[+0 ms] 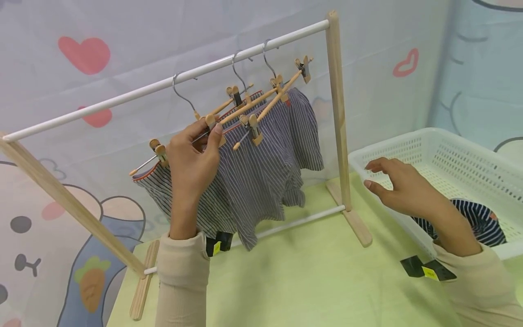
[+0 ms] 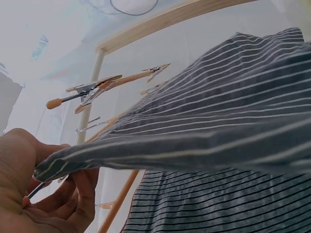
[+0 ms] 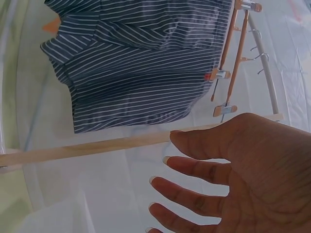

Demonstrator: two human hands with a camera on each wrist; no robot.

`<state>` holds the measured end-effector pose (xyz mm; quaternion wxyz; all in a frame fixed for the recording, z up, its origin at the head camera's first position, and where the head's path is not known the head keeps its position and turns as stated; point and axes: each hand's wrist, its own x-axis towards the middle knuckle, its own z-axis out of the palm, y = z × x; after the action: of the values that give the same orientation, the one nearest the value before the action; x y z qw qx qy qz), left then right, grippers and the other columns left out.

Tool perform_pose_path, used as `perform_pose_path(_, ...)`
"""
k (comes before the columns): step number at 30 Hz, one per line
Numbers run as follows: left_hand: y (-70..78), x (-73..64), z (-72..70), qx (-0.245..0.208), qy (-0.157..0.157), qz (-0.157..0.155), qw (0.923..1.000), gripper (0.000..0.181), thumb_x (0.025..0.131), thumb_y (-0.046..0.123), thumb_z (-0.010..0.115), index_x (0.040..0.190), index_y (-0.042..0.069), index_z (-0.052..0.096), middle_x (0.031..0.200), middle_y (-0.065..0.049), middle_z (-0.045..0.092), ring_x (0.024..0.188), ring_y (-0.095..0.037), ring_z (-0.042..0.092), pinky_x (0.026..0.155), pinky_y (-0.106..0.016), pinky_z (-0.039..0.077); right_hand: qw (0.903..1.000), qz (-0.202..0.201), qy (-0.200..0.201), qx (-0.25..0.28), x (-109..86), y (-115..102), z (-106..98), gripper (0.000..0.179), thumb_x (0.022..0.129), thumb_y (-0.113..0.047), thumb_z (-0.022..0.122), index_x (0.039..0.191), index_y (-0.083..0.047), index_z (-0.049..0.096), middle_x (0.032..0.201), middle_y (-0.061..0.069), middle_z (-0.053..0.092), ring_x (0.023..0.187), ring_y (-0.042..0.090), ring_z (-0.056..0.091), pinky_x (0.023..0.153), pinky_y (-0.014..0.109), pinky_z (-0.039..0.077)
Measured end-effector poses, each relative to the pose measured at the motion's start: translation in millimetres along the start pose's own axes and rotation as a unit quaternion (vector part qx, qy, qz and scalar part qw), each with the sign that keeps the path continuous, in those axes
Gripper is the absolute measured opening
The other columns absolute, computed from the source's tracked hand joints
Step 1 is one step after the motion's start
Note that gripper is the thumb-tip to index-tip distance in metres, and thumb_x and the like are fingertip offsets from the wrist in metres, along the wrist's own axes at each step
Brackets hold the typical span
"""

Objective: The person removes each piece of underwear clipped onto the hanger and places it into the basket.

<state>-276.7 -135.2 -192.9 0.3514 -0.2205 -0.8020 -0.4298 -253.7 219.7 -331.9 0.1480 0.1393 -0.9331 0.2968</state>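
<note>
My left hand (image 1: 194,156) pinches a wooden clip (image 1: 211,121) at the near end of a clip hanger (image 1: 249,106) on the rack. From the same end hangs a grey pinstriped garment (image 1: 249,181); in the left wrist view its corner (image 2: 53,167) lies within the left hand's fingers. A hanger (image 1: 282,93) in front of it has a free far clip (image 1: 304,70) with no cloth in it. To the left, a striped garment with a red-edged top (image 1: 155,181) hangs from another clip (image 1: 159,152). My right hand (image 1: 402,186) is in the air by the basket, fingers spread and holding nothing.
A white rail (image 1: 122,99) on wooden posts (image 1: 338,113) carries the hangers. On the right stands a white perforated basket (image 1: 392,147) with a dark striped cloth (image 1: 484,222) inside. Black pieces with yellow labels (image 1: 429,272) lie on the green tabletop (image 1: 294,272).
</note>
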Motion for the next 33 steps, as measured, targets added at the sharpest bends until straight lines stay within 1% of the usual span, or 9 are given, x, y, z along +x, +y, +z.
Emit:
perform_pose_path(3,-0.9,-0.5,1.5,0.001,0.008,0.009,0.9999,0.027,0.099,0.015,0.061,0.121,0.003,0.071,0.116,-0.015,0.073,0.096,-0.025,0.075,0.075,-0.012,0.054,1.0,0.0,0.0,-0.001,-0.4,-1.6,1.1,0.041,0.1,-0.019,0.058,0.132,0.006,0.051,0.13,0.032,0.056,0.122,0.051,0.05,0.094,0.064,0.041)
perform_pose_path(6,-1.5,-1.4,2.5,0.006,0.02,0.018,0.9996,0.026,0.099,0.015,0.062,0.12,0.003,0.072,0.116,-0.015,0.073,0.095,-0.024,0.075,0.076,-0.014,0.055,1.0,-0.005,0.004,-0.001,0.2,-3.5,3.1,0.04,0.1,-0.018,0.058,0.131,0.006,0.052,0.13,0.032,0.056,0.121,0.05,0.05,0.095,0.064,0.041)
perform_pose_path(12,-1.1,-3.0,2.5,0.018,0.032,0.036,0.9987,0.025,0.099,0.014,0.061,0.118,0.002,0.072,0.111,-0.017,0.073,0.093,-0.025,0.074,0.08,-0.025,0.058,0.9998,-0.011,0.015,0.002,1.5,-8.1,7.7,0.041,0.099,-0.016,0.06,0.131,0.007,0.052,0.128,0.031,0.057,0.119,0.05,0.052,0.094,0.063,0.042)
perform_pose_path(16,-2.0,-2.9,3.1,0.025,0.039,0.045,0.9979,0.025,0.1,0.014,0.06,0.117,0.001,0.072,0.108,-0.018,0.072,0.09,-0.026,0.074,0.077,-0.019,0.055,0.9996,-0.01,0.025,0.009,2.6,-12.1,10.4,0.042,0.098,-0.017,0.061,0.131,0.006,0.051,0.127,0.031,0.057,0.117,0.05,0.053,0.093,0.063,0.044)
perform_pose_path(19,-2.5,-2.5,4.1,0.033,0.048,0.057,0.9967,0.026,0.1,0.014,0.06,0.117,0.0,0.072,0.104,-0.02,0.072,0.088,-0.027,0.073,0.073,-0.012,0.05,0.9994,-0.008,0.029,0.016,3.1,-15.5,12.1,0.042,0.098,-0.018,0.062,0.132,0.005,0.051,0.128,0.03,0.056,0.116,0.048,0.053,0.093,0.063,0.044)
perform_pose_path(23,-2.1,-2.2,5.4,0.032,0.059,0.07,0.9953,0.027,0.1,0.014,0.06,0.118,-0.002,0.071,0.105,-0.021,0.071,0.091,-0.028,0.074,0.076,-0.014,0.053,0.999,-0.008,0.029,0.033,3.3,-20.3,14.4,0.044,0.097,-0.018,0.064,0.133,0.004,0.05,0.13,0.028,0.055,0.118,0.048,0.053,0.095,0.062,0.045)
perform_pose_path(28,-1.9,-2.6,6.6,0.024,0.068,0.066,0.9952,0.027,0.1,0.015,0.06,0.12,-0.001,0.07,0.111,-0.021,0.07,0.096,-0.027,0.074,0.081,-0.024,0.058,0.9982,-0.01,0.028,0.052,3.5,-25.1,17.0,0.045,0.096,-0.018,0.064,0.133,0.003,0.05,0.132,0.027,0.053,0.12,0.048,0.053,0.095,0.06,0.047)
perform_pose_path(30,-2.0,-2.7,6.9,0.021,0.072,0.063,0.9952,0.028,0.1,0.015,0.06,0.12,-0.001,0.07,0.113,-0.021,0.069,0.097,-0.027,0.074,0.081,-0.023,0.058,0.9979,-0.012,0.03,0.056,3.9,-26.5,18.1,0.044,0.097,-0.018,0.064,0.133,0.003,0.05,0.133,0.027,0.053,0.12,0.047,0.053,0.096,0.059,0.047)
perform_pose_path(33,-2.0,-2.8,7.1,0.019,0.079,0.063,0.9947,0.027,0.1,0.015,0.06,0.12,0.0,0.07,0.112,-0.02,0.07,0.097,-0.026,0.074,0.08,-0.016,0.056,0.9975,-0.015,0.031,0.061,4.3,-28.7,19.0,0.044,0.098,-0.018,0.063,0.134,0.003,0.05,0.134,0.027,0.053,0.121,0.046,0.053,0.096,0.059,0.047)
